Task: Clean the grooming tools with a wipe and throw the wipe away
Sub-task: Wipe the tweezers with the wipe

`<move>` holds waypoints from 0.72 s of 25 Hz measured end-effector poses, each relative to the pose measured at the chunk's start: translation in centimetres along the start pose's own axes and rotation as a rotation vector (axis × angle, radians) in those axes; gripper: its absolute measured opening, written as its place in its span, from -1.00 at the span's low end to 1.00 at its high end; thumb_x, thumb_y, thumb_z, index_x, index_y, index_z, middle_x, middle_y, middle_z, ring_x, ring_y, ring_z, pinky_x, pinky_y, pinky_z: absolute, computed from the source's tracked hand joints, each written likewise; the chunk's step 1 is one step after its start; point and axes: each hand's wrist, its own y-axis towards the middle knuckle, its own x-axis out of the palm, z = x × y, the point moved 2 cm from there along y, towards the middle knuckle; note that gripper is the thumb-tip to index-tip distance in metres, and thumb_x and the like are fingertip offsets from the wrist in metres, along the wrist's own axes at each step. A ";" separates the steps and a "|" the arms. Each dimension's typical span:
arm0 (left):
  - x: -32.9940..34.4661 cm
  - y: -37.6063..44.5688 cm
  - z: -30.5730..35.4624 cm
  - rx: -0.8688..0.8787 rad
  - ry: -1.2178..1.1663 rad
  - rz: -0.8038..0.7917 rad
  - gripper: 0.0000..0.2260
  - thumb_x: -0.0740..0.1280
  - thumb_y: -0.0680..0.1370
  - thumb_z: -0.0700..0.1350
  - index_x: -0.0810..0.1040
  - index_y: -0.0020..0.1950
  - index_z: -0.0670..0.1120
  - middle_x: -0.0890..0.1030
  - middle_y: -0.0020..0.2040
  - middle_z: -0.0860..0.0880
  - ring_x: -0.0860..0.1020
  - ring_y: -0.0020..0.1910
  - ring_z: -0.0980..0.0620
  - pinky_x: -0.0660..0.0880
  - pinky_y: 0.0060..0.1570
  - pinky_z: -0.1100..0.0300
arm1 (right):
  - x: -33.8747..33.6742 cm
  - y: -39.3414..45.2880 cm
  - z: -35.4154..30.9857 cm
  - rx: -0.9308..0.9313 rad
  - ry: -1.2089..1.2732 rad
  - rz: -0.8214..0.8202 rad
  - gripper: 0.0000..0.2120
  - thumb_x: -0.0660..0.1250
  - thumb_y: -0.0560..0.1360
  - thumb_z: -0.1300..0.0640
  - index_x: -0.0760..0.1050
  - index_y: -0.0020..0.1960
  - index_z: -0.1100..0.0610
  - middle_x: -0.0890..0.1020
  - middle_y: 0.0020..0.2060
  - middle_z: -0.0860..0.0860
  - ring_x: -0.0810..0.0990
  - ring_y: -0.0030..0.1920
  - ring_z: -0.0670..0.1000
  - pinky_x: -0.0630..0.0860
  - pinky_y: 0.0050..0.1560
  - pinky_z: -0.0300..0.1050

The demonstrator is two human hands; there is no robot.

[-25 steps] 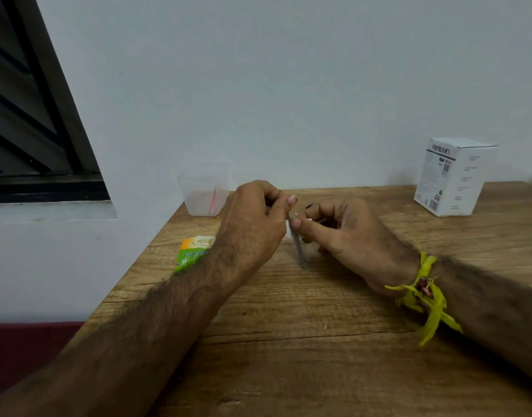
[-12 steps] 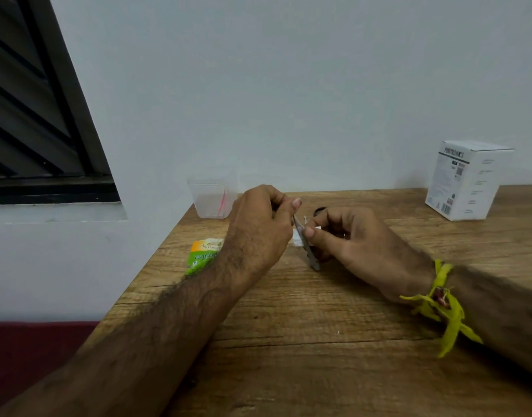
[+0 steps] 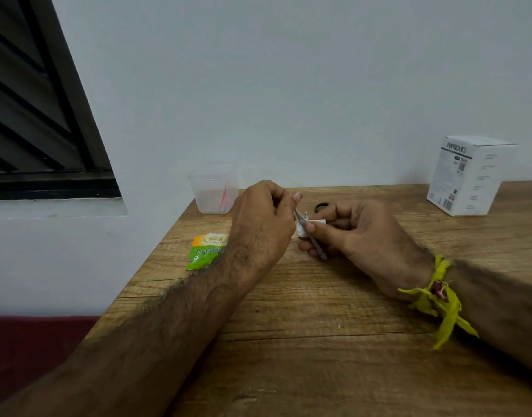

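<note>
Both hands meet near the desk's [image 3: 289, 341] far edge: left hand [image 3: 263, 224] pinches the slim metal tool's [image 3: 311, 237] tip, right hand [image 3: 364, 236] pinches the white wipe [image 3: 316, 222] around it; firm strokes along its whole length would clean best.

Two hands show, the left hand [image 3: 260, 227] and the right hand [image 3: 367, 236], at the middle of the frame. Between them are one thin metal tool [image 3: 311, 238] and one white wipe [image 3: 314, 223]. One black ring [image 3: 322, 207] lies behind them. One clear cup [image 3: 214, 192], one green packet [image 3: 206, 251] and one white box [image 3: 468, 176] stand on one wooden table [image 3: 319, 341]. One yellow wristband [image 3: 439, 299] is at lower right.
</note>
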 end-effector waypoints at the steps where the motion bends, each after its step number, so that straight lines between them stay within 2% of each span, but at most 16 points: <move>1: 0.0 0.0 0.0 -0.001 -0.004 0.004 -0.82 0.36 0.62 -0.03 0.62 -0.07 -0.12 0.69 -0.20 -0.02 0.65 -0.25 -0.01 0.63 -0.12 0.00 | 0.1 -0.1 0.0 0.002 0.007 0.001 -0.90 0.45 0.48 0.27 0.62 -0.03 0.27 0.73 -0.22 0.21 0.74 -0.16 0.16 0.69 -0.15 -0.04; 6: 0.2 -0.1 -0.1 -0.009 -0.011 0.015 -0.82 0.35 0.62 -0.01 0.60 -0.07 -0.11 0.69 -0.21 -0.02 0.67 -0.25 0.01 0.63 -0.18 0.07 | 0.0 -0.4 -0.6 -0.060 -0.094 -0.022 -0.87 0.42 0.51 0.27 0.57 0.05 0.19 0.74 -0.20 0.14 0.75 -0.14 0.12 0.69 -0.13 -0.03; 9: 0.3 -0.2 0.0 -0.001 -0.005 0.010 -0.82 0.35 0.62 -0.01 0.60 -0.07 -0.10 0.68 -0.21 -0.01 0.67 -0.24 0.02 0.60 -0.23 0.14 | 0.0 -0.3 -0.8 -0.046 -0.148 -0.022 -0.85 0.38 0.54 0.27 0.48 0.08 0.23 0.74 -0.22 0.16 0.75 -0.14 0.10 0.69 -0.11 0.00; 11: 0.2 0.0 0.0 0.000 -0.008 0.019 -0.82 0.35 0.62 -0.02 0.60 -0.06 -0.11 0.68 -0.21 -0.01 0.66 -0.24 0.02 0.63 -0.19 0.10 | 0.0 -0.2 -1.1 -0.024 -0.194 -0.055 -0.90 0.36 0.56 0.26 0.49 0.04 0.27 0.73 -0.24 0.19 0.75 -0.14 0.08 0.68 -0.11 -0.07; 14: -0.4 0.5 -0.2 -0.011 -0.042 0.045 -0.83 0.35 0.62 -0.02 0.61 -0.06 -0.10 0.68 -0.21 0.01 0.66 -0.25 0.04 0.64 -0.15 0.08 | -0.1 0.0 -1.5 -0.004 -0.278 -0.111 -0.93 0.37 0.55 0.28 0.54 0.00 0.29 0.73 -0.24 0.17 0.74 -0.18 0.01 0.62 -0.22 -0.25; 18: -0.1 0.0 -0.2 -0.002 -0.011 0.004 -0.83 0.35 0.62 -0.01 0.61 -0.07 -0.08 0.68 -0.21 0.03 0.66 -0.27 0.06 0.62 -0.19 0.14 | 0.0 -0.3 -1.4 -0.008 -0.210 -0.057 -0.90 0.37 0.53 0.32 0.54 0.00 0.37 0.70 -0.22 0.28 0.74 -0.17 0.12 0.65 -0.21 -0.21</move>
